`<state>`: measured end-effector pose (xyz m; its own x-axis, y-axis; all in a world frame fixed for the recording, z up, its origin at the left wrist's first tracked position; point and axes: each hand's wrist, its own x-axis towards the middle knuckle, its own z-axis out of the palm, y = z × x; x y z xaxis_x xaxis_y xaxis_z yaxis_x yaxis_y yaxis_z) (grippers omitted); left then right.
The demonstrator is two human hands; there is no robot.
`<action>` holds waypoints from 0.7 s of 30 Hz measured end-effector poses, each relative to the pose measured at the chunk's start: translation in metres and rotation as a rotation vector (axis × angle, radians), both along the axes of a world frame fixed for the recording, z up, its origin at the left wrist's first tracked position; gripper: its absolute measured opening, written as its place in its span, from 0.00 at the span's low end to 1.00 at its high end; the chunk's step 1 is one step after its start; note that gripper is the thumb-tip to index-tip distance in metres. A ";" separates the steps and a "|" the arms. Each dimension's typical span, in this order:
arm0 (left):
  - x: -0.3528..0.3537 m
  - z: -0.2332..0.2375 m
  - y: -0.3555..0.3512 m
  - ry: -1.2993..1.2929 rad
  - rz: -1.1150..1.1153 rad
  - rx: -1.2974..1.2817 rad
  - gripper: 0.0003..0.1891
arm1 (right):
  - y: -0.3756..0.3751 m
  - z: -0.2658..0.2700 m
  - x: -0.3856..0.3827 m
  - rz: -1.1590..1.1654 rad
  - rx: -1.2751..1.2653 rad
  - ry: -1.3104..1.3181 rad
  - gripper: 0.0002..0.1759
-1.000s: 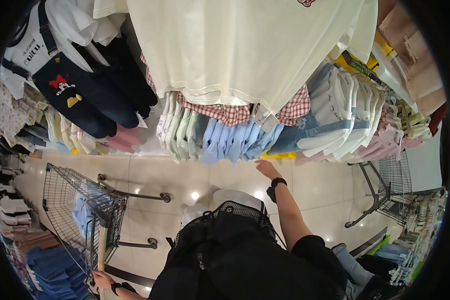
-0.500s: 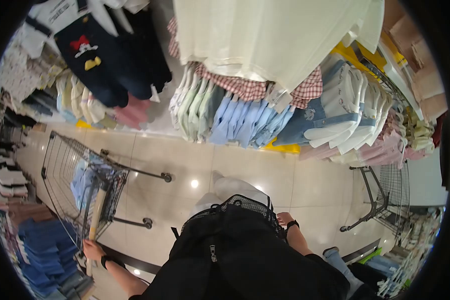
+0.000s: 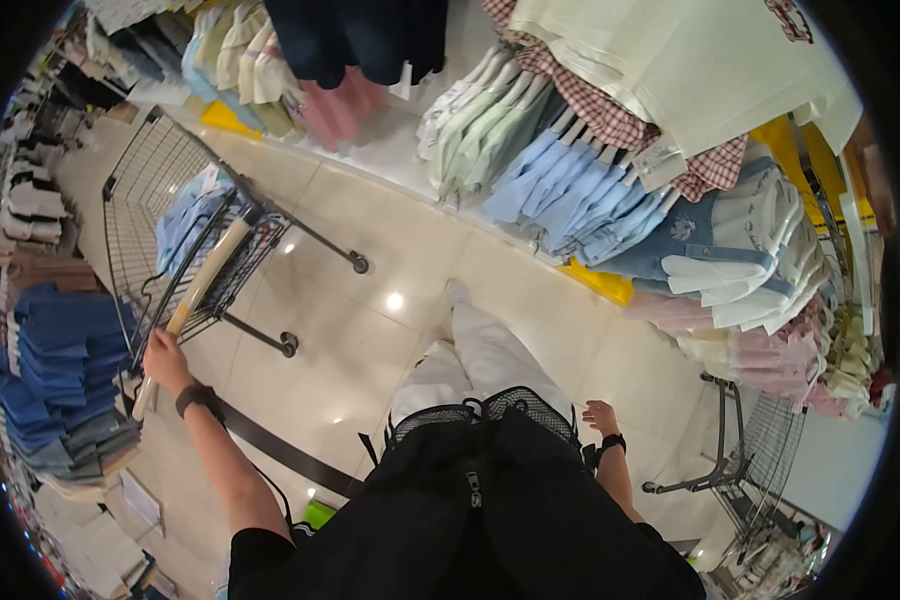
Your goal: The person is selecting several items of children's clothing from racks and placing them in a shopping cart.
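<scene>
I have the left hand [image 3: 160, 360] clamped round the tan handle bar [image 3: 207, 285] of a grey wire shopping cart [image 3: 135, 185]. The cart stands at the left edge of the glossy beige tiled floor [image 3: 370, 240], beside stacked blue folded garments [image 3: 55, 370]. Light blue clothes [image 3: 185, 215] lie in its basket. The right hand [image 3: 600, 415] hangs by my hip, touching nothing I can see. I cannot tell whether its fingers are spread or curled.

I judge the step in hand to be steering the cart along the aisle. Moving on calls for swinging its front end clear of the rack of hanging pastel shirts [image 3: 530, 160].

A red print on the cream T-shirt [image 3: 730, 70] is cut off, and the paper tag [image 3: 660, 160] is too small to read.
</scene>
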<state>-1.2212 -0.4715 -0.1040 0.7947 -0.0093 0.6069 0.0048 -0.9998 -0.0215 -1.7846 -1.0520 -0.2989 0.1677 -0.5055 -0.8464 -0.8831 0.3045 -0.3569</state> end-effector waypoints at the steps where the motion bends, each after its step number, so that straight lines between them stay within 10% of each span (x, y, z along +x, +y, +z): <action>1: -0.002 0.002 -0.001 0.020 0.000 0.027 0.16 | 0.001 0.000 -0.001 0.015 0.007 -0.002 0.15; 21: -0.085 0.012 -0.072 0.026 0.037 -0.021 0.16 | -0.072 -0.041 -0.071 0.032 0.161 0.055 0.18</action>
<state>-1.3062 -0.5437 -0.0916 0.8097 0.0335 0.5859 0.0418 -0.9991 -0.0006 -1.8552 -1.1242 -0.3400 0.1325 -0.3574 -0.9245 -0.9101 0.3256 -0.2563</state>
